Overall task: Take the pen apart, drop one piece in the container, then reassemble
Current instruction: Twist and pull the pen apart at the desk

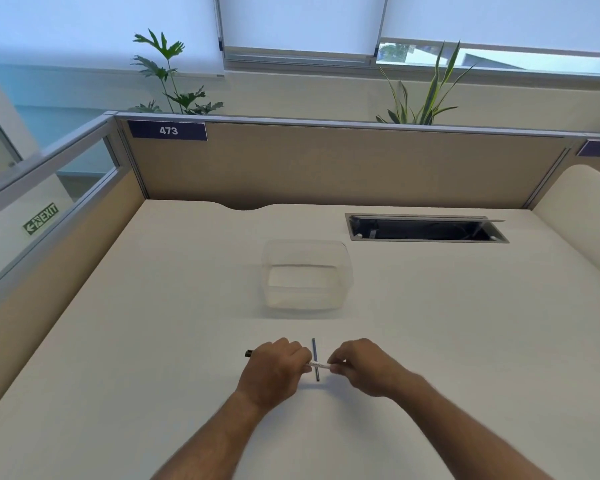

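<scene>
Both hands, left hand (274,365) and right hand (361,365), close around a slim white plastic pen barrel (317,364) just short of the clear plastic container (305,275), apparently twisting it, a thin dark refill rod (315,358) lying beneath.

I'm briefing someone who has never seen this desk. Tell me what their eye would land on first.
First the two hands, left hand and right hand, meeting low at the centre of the pale desk and holding a white pen barrel between them. A thin dark refill lies on the desk, crossing under the barrel. Farther back stands a clear plastic container, which looks empty.
</scene>
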`<state>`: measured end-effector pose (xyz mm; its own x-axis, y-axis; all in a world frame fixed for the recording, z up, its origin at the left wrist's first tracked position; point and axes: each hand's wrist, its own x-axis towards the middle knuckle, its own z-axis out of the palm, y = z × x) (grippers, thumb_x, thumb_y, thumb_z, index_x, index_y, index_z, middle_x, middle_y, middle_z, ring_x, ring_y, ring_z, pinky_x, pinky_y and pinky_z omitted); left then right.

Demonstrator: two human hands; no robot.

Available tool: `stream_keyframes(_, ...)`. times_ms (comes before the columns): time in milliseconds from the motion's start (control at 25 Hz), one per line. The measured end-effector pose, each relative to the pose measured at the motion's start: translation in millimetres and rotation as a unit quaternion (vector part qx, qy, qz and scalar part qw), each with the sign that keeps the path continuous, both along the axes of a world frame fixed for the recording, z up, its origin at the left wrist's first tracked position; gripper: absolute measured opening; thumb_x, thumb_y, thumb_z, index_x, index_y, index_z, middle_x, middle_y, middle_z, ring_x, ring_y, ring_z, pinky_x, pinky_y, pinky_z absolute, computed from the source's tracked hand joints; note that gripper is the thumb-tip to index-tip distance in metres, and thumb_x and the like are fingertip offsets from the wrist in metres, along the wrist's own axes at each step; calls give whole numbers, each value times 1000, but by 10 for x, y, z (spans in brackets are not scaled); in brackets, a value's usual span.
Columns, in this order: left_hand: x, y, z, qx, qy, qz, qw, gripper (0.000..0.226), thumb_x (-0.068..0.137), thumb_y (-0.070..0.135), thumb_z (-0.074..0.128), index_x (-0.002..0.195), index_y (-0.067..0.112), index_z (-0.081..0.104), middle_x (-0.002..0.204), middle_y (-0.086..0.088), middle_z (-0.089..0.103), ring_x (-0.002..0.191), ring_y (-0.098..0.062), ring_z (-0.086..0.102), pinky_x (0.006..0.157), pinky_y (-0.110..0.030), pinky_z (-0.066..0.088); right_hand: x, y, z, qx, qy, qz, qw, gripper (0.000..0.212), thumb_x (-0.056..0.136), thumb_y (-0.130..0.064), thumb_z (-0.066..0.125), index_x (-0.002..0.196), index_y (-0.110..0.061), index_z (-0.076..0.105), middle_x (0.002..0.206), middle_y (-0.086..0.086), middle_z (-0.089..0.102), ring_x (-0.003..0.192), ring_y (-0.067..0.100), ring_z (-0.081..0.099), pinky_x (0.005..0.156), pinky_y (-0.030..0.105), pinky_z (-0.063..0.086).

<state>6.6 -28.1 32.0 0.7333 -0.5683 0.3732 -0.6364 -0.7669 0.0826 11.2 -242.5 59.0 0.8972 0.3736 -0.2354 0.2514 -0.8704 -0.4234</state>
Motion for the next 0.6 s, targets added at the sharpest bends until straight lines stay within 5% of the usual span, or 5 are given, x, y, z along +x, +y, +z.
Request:
stream_keyframes(480, -61, -32, 63, -9, 23, 0, 1000, 30, 66, 24, 86, 62, 19, 58, 55, 4, 59, 47, -19, 53, 34, -25, 39, -25, 26, -41, -19, -86, 11, 996, 15, 90, -16, 63, 92, -13, 78, 89, 8, 77, 74, 27, 56, 65, 25, 35)
stream_keyframes(600, -63, -25, 80, -4, 38, 0, 999, 27, 66, 24, 86, 62, 18, 60, 52, 3, 58, 44, -19, 53, 33, -24, 40, -63, 23, -20, 7, -113, 22, 993, 15, 88, -12, 62, 85, -10, 76, 83, 9, 76, 73, 27, 55, 66, 30, 42)
